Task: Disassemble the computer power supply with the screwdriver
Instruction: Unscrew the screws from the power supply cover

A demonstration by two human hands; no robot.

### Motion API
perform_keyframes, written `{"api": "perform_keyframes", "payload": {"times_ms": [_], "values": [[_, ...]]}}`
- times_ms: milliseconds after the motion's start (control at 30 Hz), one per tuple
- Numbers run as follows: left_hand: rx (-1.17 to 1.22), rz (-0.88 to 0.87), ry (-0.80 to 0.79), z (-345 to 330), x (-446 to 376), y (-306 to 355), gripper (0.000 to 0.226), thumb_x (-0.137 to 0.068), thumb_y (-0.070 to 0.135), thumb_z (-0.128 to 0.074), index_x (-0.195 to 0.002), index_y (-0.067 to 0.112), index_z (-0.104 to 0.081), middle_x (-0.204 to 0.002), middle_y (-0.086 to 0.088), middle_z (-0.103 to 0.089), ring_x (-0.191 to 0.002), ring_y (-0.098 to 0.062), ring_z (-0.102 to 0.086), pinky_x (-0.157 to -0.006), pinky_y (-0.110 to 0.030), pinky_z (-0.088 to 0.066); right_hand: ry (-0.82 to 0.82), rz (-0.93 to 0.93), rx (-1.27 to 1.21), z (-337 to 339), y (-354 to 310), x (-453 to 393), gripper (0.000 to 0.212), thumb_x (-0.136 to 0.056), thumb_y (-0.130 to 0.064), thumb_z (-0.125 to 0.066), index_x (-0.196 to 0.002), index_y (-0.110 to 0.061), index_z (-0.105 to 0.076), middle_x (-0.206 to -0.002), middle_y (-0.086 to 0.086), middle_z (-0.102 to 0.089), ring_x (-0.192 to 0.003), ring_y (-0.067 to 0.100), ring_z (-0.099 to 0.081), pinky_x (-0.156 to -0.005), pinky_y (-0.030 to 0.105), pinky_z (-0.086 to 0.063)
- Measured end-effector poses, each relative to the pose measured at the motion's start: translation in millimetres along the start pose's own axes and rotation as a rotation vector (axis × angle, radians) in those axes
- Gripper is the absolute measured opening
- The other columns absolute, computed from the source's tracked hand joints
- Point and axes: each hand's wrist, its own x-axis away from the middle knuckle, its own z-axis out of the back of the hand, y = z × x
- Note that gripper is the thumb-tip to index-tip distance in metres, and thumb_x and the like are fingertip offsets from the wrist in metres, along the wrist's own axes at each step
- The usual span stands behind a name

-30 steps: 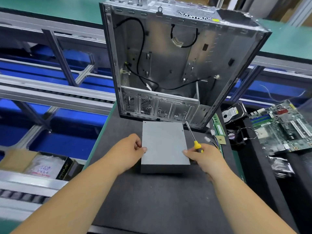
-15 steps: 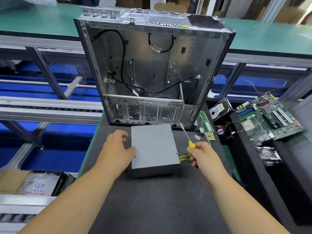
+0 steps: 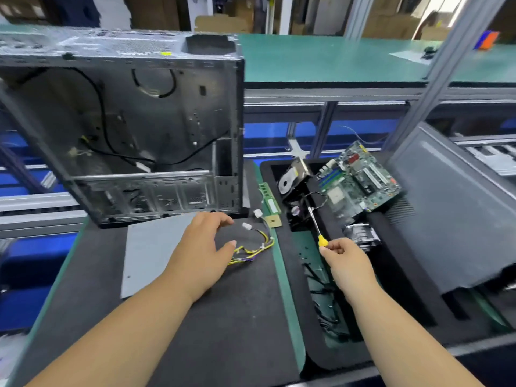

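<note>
Grey sheet-metal power supply box (image 3: 150, 252), flat on the black-matted desk (image 3: 223, 317), just before the open steel computer case (image 3: 125, 129).
Left hand (image 3: 201, 247) spread over its right edge, fingers relaxed, grasping nothing; right hand (image 3: 343, 261) pinches the yellow-handled screwdriver (image 3: 317, 227) over the parts tray. Advisable: steady the box, clear the yellow cable bundle (image 3: 251, 247), seat the tip squarely.

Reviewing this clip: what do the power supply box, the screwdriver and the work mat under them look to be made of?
Power supply: apparently sheet metal with a matte grey finish; flat panel, crisp edges, small screw holes.
Screwdriver: shiny metal shaft and a glossy yellow handle, probably plastic, held in the right hand.
Work mat: dark and dull with no reflections, likely rubber or foam; the picture cannot settle which.
</note>
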Motion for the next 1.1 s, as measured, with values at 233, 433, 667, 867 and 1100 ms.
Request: {"api": "perform_keyframes", "payload": {"times_ms": [233, 433, 667, 867, 1100], "values": [[-0.001, -0.049, -0.066, -44.3, -6.1, 35.4, 0.036, -0.089, 0.021, -0.066, -0.107, 0.047, -0.050, -0.114, 0.031, -0.043, -0.108, 0.003, -0.047, -0.084, -0.011, -0.038, 0.048, -0.058, 0.321, 42.2, 49.3, -35.3, 0.020, -0.087, -0.032, -0.066, -0.076, -0.023, -0.052, -0.076, -0.003, -0.061, -0.062, 0.016, -0.056, -0.051, 0.028, -0.036], [-0.006, -0.009, -0.058, -64.9, -6.2, 51.7, 0.034, -0.090, 0.018, -0.064, -0.109, 0.044, -0.054, -0.115, 0.029, -0.045, -0.114, 0.007, -0.044, -0.091, -0.021, -0.041, -0.056, -0.065, 0.447, 43.3, 67.1, -43.0, 0.019, -0.089, -0.034, -0.065, -0.086, -0.019, -0.052, -0.088, 0.000, -0.059, -0.073, 0.020, -0.058, -0.054, 0.030, -0.036], [-0.016, 0.024, -0.023, -70.8, 2.9, 58.3, 0.033, -0.089, 0.020, -0.065, -0.108, 0.045, -0.054, -0.116, 0.029, -0.045, -0.114, 0.008, -0.045, -0.090, -0.016, -0.037, -0.088, -0.041, 0.552, 46.0, 64.5, -41.8, 0.026, -0.093, -0.033, -0.057, -0.107, -0.012, -0.053, -0.105, 0.006, -0.060, -0.087, 0.026, -0.062, -0.064, 0.031, -0.046], [-0.009, 0.047, 0.012, -63.5, 11.5, 58.7, 0.037, -0.089, 0.019, -0.066, -0.100, 0.052, -0.051, -0.117, 0.031, -0.044, -0.113, 0.009, -0.046, -0.088, -0.014, -0.041, -0.115, -0.042, 0.557, 48.4, 59.7, -42.4, 0.033, -0.093, -0.037, -0.056, -0.113, -0.011, -0.052, -0.111, 0.006, -0.056, -0.092, 0.026, -0.060, -0.072, 0.034, -0.050], [-0.030, 0.139, 0.125, -25.4, 22.9, 35.2, 0.033, -0.088, 0.019, -0.068, -0.108, 0.041, -0.054, -0.113, 0.025, -0.046, -0.108, 0.007, -0.046, -0.089, -0.012, -0.032, -0.090, 0.104, 0.468, 35.0, 29.4, -40.4, 0.026, -0.092, -0.040, -0.059, -0.106, -0.019, -0.050, -0.112, 0.003, -0.052, -0.092, 0.023, -0.055, -0.071, 0.034, -0.042]]}}
